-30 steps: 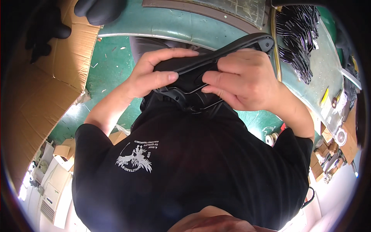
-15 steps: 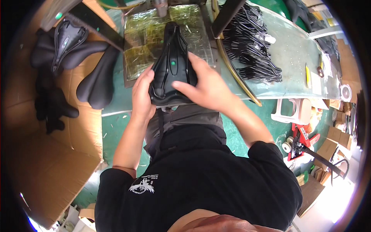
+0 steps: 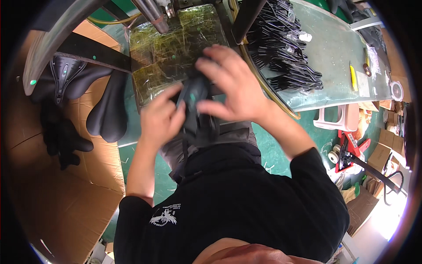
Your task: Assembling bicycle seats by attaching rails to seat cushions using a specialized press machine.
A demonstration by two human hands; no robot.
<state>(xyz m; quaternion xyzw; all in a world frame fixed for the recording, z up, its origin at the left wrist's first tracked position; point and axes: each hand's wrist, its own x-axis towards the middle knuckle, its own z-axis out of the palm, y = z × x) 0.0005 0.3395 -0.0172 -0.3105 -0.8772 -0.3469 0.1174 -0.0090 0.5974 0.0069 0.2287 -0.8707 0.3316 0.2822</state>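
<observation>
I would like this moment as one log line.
left hand: beside saddle | right hand: spread, beside saddle | contact: unclear, blurred | black rods: piled right

We see yellow-green and brown streaks on the plate (image 3: 156, 50). Left of it lie black saddles (image 3: 107, 112) and brown cardboard (image 3: 57, 193); right of it, black rods (image 3: 279, 55) on a pale green tabletop (image 3: 336, 48); nearer us than it, one blurred black saddle (image 3: 198, 121) and our black shirt (image 3: 246, 207) with white print (image 3: 165, 216).

Handled saddle (image 3: 198, 125): finish blurred. Padded saddle (image 3: 107, 110): smooth, matt. Box (image 3: 94, 160): cardboard. Rods (image 3: 296, 72): glossy. Shirt (image 3: 237, 198): cloth.
</observation>
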